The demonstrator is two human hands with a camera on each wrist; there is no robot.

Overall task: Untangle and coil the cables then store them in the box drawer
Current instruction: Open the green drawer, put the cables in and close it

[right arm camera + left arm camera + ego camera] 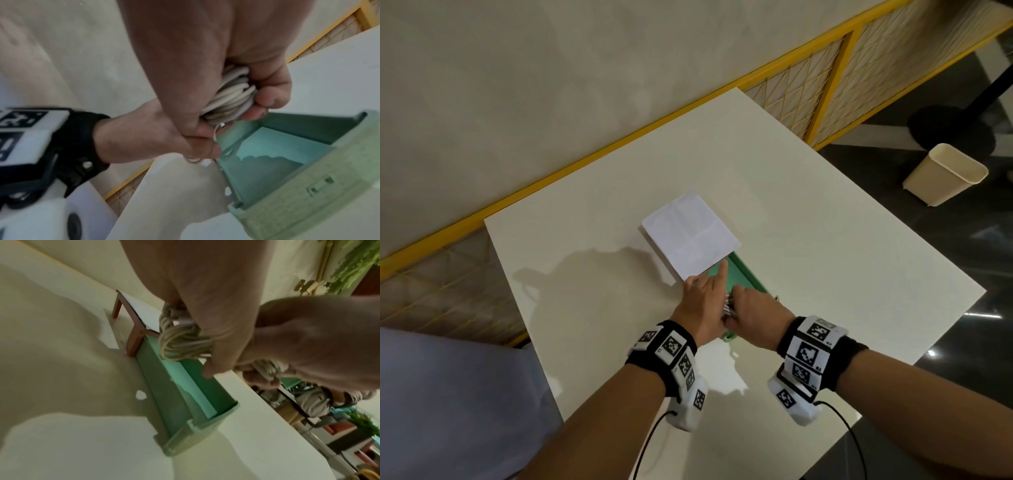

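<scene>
A box with a white top [690,236] stands mid-table, its green drawer [746,274] pulled out toward me. Both hands hover over the drawer, close together. My left hand [703,298] grips a coil of off-white cable [180,340], with the index finger stretched toward the box. My right hand [753,305] is curled round coiled white cable [230,97] just above the drawer's open inside [287,146]. A little cable [729,306] shows between the hands. I cannot tell whether it is one bundle or two. The drawer floor [191,386] looks bare.
The white table [825,240] ends close on the right and near sides. On the dark floor to the right stand a beige waste bin [945,174] and a black stand base [948,126]. A yellow-framed mesh fence [825,85] runs behind the table.
</scene>
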